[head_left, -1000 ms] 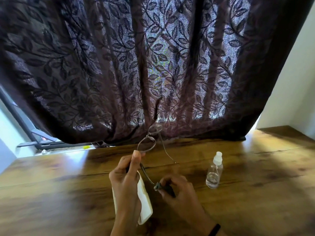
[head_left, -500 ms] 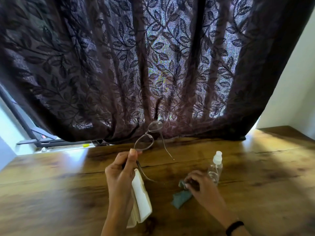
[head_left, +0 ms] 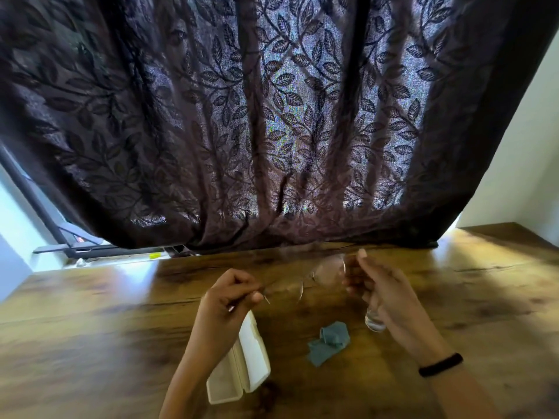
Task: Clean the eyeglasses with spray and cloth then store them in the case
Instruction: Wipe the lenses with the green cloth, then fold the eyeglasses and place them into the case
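Observation:
My left hand [head_left: 228,297] pinches the thin-rimmed eyeglasses [head_left: 305,281] at one end and holds them level above the wooden table [head_left: 90,343]. My right hand [head_left: 382,287] grips the clear spray bottle [head_left: 375,320], raised beside the right lens; only the bottle's base shows below my palm. The blue-grey cloth [head_left: 329,341] lies crumpled on the table between my arms. The white glasses case [head_left: 242,364] lies open under my left wrist. The glasses are blurred by motion.
A dark leaf-patterned curtain [head_left: 272,116] hangs along the table's far edge. A window frame [head_left: 45,207] shows at the left and a white wall [head_left: 520,146] at the right. A black band [head_left: 440,364] circles my right wrist.
My right hand dropped the cloth on the table, picked up the spray bottle and lifted it to the glasses. My left hand turned the glasses from upright to level.

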